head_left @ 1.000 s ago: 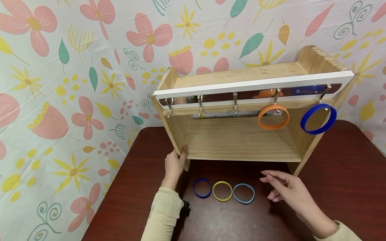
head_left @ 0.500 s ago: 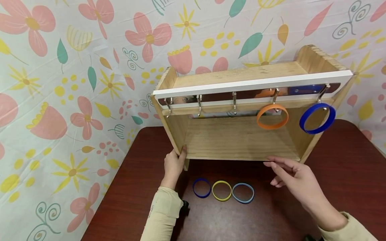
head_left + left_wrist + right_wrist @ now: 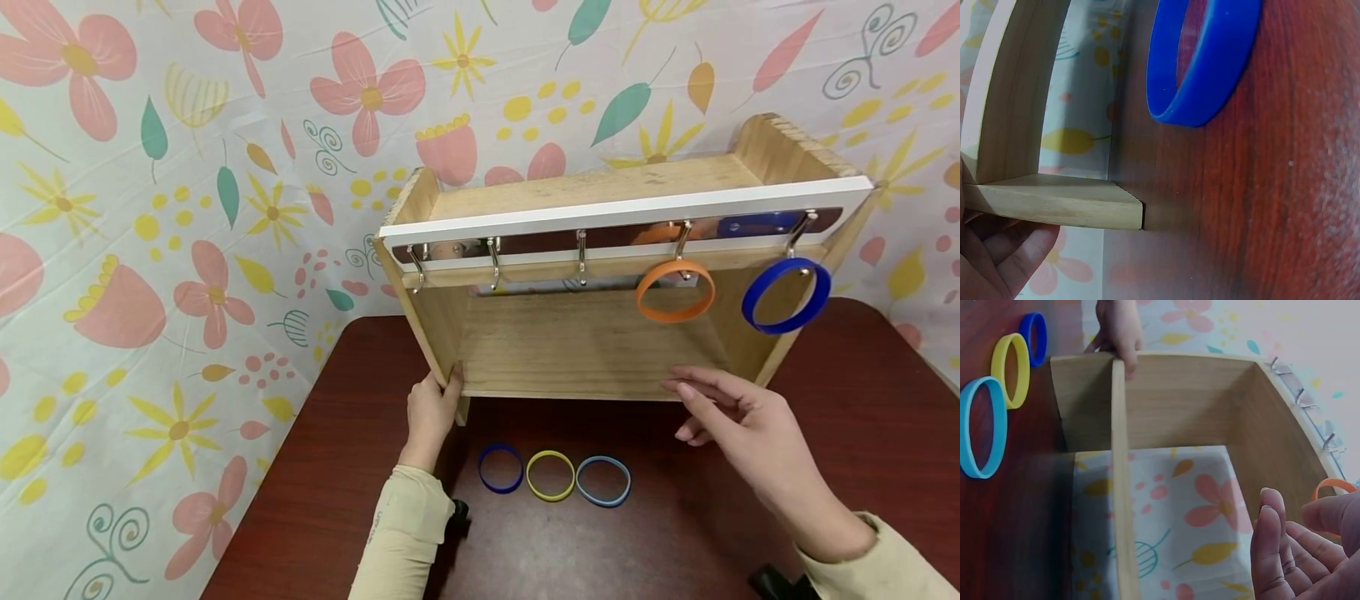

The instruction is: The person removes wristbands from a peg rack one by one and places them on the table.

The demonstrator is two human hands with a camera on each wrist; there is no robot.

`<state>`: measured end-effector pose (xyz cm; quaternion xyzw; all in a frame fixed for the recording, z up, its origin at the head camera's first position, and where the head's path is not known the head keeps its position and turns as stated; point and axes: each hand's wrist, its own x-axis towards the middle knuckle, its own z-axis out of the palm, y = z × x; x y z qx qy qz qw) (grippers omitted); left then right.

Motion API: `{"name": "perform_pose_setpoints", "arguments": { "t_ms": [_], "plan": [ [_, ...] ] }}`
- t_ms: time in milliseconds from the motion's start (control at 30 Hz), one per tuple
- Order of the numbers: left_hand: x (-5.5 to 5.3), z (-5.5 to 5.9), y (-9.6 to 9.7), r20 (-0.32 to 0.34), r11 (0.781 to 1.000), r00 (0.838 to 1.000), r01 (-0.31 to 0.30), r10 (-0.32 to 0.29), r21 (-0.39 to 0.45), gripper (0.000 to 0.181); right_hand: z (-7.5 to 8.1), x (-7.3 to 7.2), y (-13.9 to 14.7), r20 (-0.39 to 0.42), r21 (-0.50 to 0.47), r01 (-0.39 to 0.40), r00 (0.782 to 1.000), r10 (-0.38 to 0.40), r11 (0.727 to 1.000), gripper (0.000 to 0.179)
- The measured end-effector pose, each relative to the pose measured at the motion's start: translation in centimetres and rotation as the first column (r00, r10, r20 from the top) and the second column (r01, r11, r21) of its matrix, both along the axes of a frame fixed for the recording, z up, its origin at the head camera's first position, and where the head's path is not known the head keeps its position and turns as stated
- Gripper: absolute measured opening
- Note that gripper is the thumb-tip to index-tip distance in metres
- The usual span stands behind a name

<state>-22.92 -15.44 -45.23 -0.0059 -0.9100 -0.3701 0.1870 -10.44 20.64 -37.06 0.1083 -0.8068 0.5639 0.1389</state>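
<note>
My left hand [image 3: 431,417] grips the lower left corner of a wooden shelf [image 3: 555,342], thumb in front of the side panel. My right hand [image 3: 750,437] holds nothing; its fingers are loosely bent before the shelf's lower right part, below the hanging bands. An orange wristband [image 3: 678,317] and a blue wristband [image 3: 752,304] hang from the two rightmost hooks. On the table in front lie a dark blue wristband [image 3: 517,483], a yellow wristband [image 3: 551,498] and a light blue wristband [image 3: 607,503] in a row. The left wrist view shows the blue band [image 3: 1222,69] close up.
A white-framed rail with several metal hooks [image 3: 582,258] runs along the shelf's upper front; the three hooks on the left bear no bands. The shelf stands on a dark red-brown table [image 3: 315,500]. Behind is a flower-patterned cloth [image 3: 225,125].
My right hand has risen from over the table towards the shelf's lower board. The left hand keeps its place at the corner, and the wristbands stay where they were.
</note>
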Motion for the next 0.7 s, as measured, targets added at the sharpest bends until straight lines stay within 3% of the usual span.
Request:
{"name": "perform_pose_setpoints", "arguments": {
  "t_ms": [300,700],
  "plan": [
    [-0.1,-0.1,-0.1,-0.003,1.000,1.000,0.000,0.000,0.006,0.036,1.2,-0.3,0.0,-0.034,-0.016,0.010,0.999,-0.011,1.000,0.029],
    [0.0,-0.1,0.0,0.001,1.000,1.000,-0.001,0.001,-0.003,0.036,2.4,-0.4,0.1,-0.012,-0.005,0.058,0.998,-0.058,0.998,0.030]
  ]
}}
